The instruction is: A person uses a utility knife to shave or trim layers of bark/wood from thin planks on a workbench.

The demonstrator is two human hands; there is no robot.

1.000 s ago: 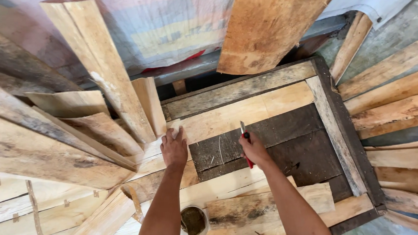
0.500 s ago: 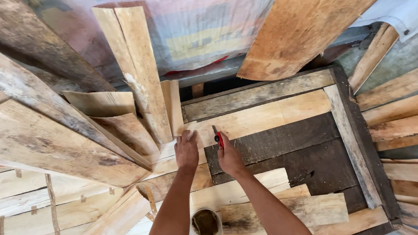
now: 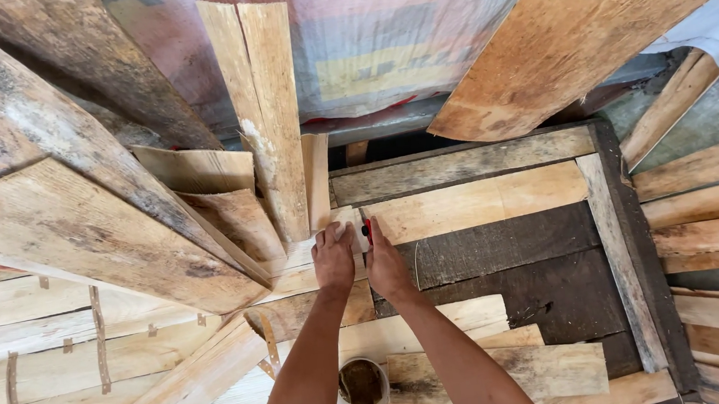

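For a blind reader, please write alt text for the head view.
Two bare hands, left hand and right hand holding a red pencil, press side by side on a pale plank, among stacked boards.

Red marker (image 3: 367, 229): red barrel with a dark tip, centre of the frame.
Pale plank (image 3: 478, 202): light yellow-tan with fine straight grain, right of centre.
Dark boards (image 3: 506, 246): charcoal brown, weathered, with faint streaks, right of centre.
Frame rail (image 3: 458, 165): grey-brown, bleached in patches, upper centre.
Leaning planks (image 3: 264, 107): honey tan with pale frayed edges, upper centre.
Large slab (image 3: 567, 35): orange-brown with darker smudges, upper right.
Weathered beams (image 3: 35, 140): grey with whitish blotches, upper left.
Tarpaulin (image 3: 382, 40): faded pink, blue and yellow patches, top of the frame.
Small round cup (image 3: 362, 389): white rim, brown inside, bottom centre.
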